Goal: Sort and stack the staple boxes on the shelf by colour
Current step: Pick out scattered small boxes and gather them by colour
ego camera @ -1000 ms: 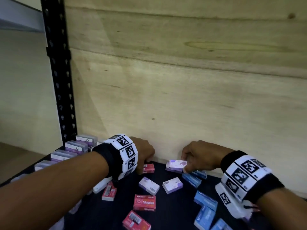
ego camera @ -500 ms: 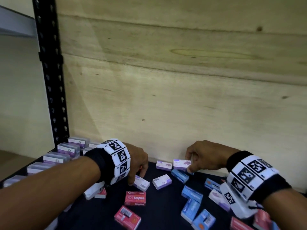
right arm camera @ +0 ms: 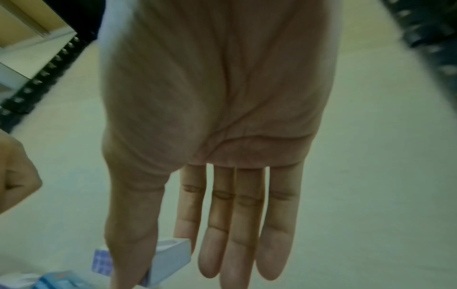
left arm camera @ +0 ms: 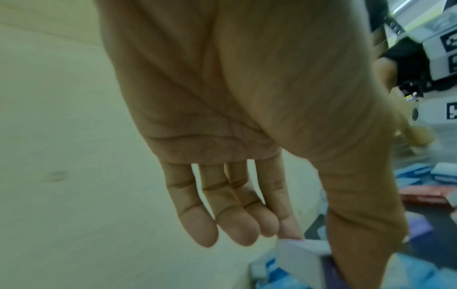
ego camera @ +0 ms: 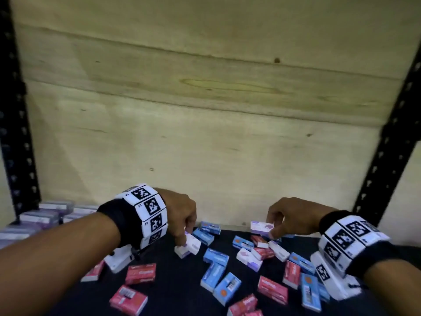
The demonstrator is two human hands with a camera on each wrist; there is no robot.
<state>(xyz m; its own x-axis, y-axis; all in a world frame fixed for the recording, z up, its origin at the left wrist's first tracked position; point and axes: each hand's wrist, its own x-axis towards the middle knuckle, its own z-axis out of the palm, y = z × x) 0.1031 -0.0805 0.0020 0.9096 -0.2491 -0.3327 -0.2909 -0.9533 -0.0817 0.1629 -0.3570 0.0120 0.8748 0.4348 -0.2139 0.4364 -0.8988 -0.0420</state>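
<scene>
Small staple boxes in red [ego camera: 141, 273], blue [ego camera: 216, 256] and purple lie scattered on the black shelf [ego camera: 173, 290]. My left hand [ego camera: 185, 238] pinches a purple-and-white box [ego camera: 193, 244] between thumb and index finger, low over the shelf; the left wrist view shows that box [left arm camera: 304, 252] at the fingertips [left arm camera: 289, 228]. My right hand [ego camera: 272, 231] holds another purple box [ego camera: 262, 226] near the back wall, pinched by thumb and index finger, with the other fingers straight. That box [right arm camera: 168, 260] also shows in the right wrist view.
Rows of purple boxes [ego camera: 45, 215] stand at the far left of the shelf. A plywood back panel [ego camera: 205, 133] closes the rear. Black perforated uprights rise at the left [ego camera: 13, 133] and right [ego camera: 387, 144]. More mixed boxes [ego camera: 293, 272] lie under my right wrist.
My left hand moved right from the red boxes and took hold of a purple box. The right hand kept its purple box. The view shifted right.
</scene>
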